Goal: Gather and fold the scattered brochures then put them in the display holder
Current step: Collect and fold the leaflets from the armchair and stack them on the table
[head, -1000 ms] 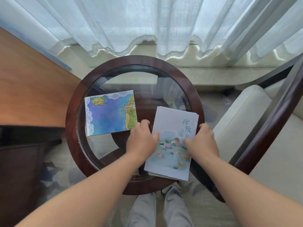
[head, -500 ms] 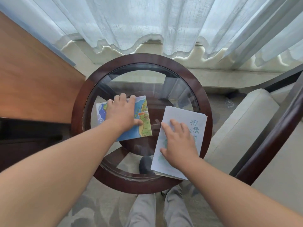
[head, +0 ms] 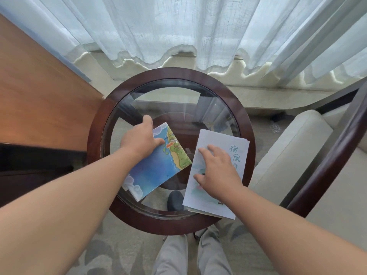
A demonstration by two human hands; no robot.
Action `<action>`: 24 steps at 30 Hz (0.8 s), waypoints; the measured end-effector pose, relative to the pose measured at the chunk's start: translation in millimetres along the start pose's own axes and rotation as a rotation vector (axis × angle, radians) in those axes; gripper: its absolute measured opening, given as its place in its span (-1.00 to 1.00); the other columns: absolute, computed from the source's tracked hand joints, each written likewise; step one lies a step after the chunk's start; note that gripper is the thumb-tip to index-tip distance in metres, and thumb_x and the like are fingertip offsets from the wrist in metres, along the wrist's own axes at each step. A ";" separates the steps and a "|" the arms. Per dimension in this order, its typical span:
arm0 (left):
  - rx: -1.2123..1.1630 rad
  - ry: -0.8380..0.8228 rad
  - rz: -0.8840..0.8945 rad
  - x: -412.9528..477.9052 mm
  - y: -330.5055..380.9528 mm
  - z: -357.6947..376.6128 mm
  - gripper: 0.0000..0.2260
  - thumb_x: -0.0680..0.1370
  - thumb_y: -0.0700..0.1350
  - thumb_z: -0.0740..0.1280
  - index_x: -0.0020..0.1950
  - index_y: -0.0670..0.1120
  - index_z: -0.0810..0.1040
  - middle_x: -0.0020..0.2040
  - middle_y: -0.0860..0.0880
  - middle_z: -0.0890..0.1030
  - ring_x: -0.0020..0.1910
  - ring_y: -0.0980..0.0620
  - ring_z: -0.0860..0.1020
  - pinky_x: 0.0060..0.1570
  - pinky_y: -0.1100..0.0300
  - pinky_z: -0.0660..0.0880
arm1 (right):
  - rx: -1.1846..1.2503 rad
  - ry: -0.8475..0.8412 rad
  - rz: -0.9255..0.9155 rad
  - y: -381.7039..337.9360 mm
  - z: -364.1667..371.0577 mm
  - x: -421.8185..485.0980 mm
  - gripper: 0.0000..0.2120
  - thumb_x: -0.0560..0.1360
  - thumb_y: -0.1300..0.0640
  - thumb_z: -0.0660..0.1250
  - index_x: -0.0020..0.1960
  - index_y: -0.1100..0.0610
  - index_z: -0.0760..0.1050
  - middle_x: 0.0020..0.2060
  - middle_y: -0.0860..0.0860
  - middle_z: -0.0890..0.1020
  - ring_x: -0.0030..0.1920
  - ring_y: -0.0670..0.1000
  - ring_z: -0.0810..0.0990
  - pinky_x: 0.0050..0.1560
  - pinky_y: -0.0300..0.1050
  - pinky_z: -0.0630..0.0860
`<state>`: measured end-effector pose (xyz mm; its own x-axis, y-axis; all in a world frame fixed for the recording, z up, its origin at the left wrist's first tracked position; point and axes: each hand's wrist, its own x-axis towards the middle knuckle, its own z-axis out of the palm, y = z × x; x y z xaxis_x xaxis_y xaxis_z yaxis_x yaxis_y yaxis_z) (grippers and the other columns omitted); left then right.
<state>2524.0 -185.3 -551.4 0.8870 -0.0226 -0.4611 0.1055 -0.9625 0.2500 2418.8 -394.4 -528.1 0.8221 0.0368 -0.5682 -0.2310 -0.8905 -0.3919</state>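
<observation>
Right hand: I see my right hand [head: 217,171] flat, fingers spread, pressing on the pale brochure stack [head: 215,138] at the near right of the table.
Left hand: my left hand [head: 142,140] pinches the blue map brochure [head: 156,171], thumb on top; the brochure sits askew, just left of the stack.
Table: round glass table [head: 95,135], dark wood rim.
Beyond: sheer white curtain [head: 178,26].

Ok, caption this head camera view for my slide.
Left hand grips the map brochure; right hand rests flat on the pale brochure stack, on a round glass table.
</observation>
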 end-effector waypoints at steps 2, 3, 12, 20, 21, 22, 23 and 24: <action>-0.111 0.052 0.012 0.9 -5.3 -13.4 -0.66 0.48 0.08 0.43 0.04 -0.04 0.36 -0.11 -0.03 0.54 -0.17 -0.10 0.46 -0.22 0.08 0.33 | 0.079 0.045 0.004 1.3 -5.2 -2.6 -0.36 0.50 -0.06 0.35 0.50 -0.03 0.18 0.47 -0.02 0.24 0.45 0.07 0.20 0.42 0.03 0.24; -0.183 0.093 0.009 1.1 -7.3 -21.3 -0.70 0.49 0.07 0.41 0.07 -0.03 0.40 -0.10 0.00 0.53 -0.14 -0.07 0.45 -0.17 0.10 0.32 | 0.121 0.075 0.012 2.3 -7.8 -4.7 -0.38 0.50 -0.06 0.36 0.49 -0.03 0.21 0.43 -0.03 0.30 0.41 0.05 0.27 0.38 0.02 0.29; -0.812 0.219 -0.051 -41.9 64.2 -8.9 -0.86 0.53 -0.05 0.39 0.02 0.02 0.46 -0.17 0.12 0.59 -0.28 0.29 0.55 -0.32 0.40 0.41 | 0.838 0.227 0.321 26.6 -30.5 -20.3 -0.62 0.51 -0.10 0.33 0.29 -0.06 0.42 -0.12 -0.07 0.61 -0.08 -0.01 0.64 0.04 0.18 0.59; -0.552 0.010 -0.083 -74.8 113.7 56.8 -0.78 0.54 -0.06 0.33 0.14 -0.01 0.38 0.05 -0.02 0.54 0.00 -0.09 0.53 -0.03 -0.02 0.48 | 0.619 0.257 0.488 76.7 -19.7 -25.1 -0.72 0.49 0.14 0.35 0.19 -0.03 0.47 -0.24 -0.11 0.59 -0.22 -0.13 0.56 -0.33 -0.16 0.46; -0.491 0.014 -0.083 -75.0 114.1 59.9 -0.75 0.53 -0.04 0.34 0.15 -0.02 0.38 0.07 -0.04 0.51 0.02 -0.10 0.51 -0.01 -0.03 0.48 | 0.604 0.255 0.490 78.5 -18.0 -23.6 -0.72 0.49 0.13 0.35 0.18 -0.03 0.47 -0.24 -0.12 0.58 -0.23 -0.14 0.55 -0.34 -0.18 0.42; -0.441 0.019 -0.090 -74.8 114.2 62.4 -0.73 0.53 -0.01 0.34 0.16 -0.03 0.38 0.08 -0.05 0.48 0.04 -0.11 0.50 -0.01 -0.03 0.47 | 0.598 0.254 0.491 79.1 -16.7 -22.1 -0.73 0.49 0.13 0.36 0.17 -0.03 0.47 -0.23 -0.12 0.58 -0.22 -0.12 0.55 -0.34 -0.18 0.42; -0.393 0.023 -0.099 -74.5 114.0 64.3 -0.71 0.53 0.01 0.35 0.17 -0.03 0.38 0.08 -0.04 0.45 0.06 -0.11 0.48 -0.02 0.00 0.45 | 0.597 0.254 0.495 78.9 -15.3 -20.3 -0.74 0.48 0.12 0.36 0.16 -0.03 0.47 -0.19 -0.11 0.58 -0.20 -0.08 0.56 -0.31 -0.16 0.44; -0.346 0.028 -0.106 -74.3 113.3 65.7 -0.69 0.53 0.03 0.35 0.18 -0.03 0.37 0.07 -0.03 0.41 0.07 -0.10 0.46 -0.04 0.03 0.42 | 0.596 0.250 0.502 77.8 -13.9 -18.6 -0.74 0.47 0.11 0.36 0.14 -0.02 0.46 -0.15 -0.08 0.59 -0.17 -0.03 0.57 -0.28 -0.13 0.46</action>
<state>2440.5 -310.5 -544.8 0.8744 0.0848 -0.4776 0.3395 -0.8103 0.4777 2392.8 -470.6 -537.9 0.6229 -0.4669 -0.6277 -0.7823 -0.3809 -0.4929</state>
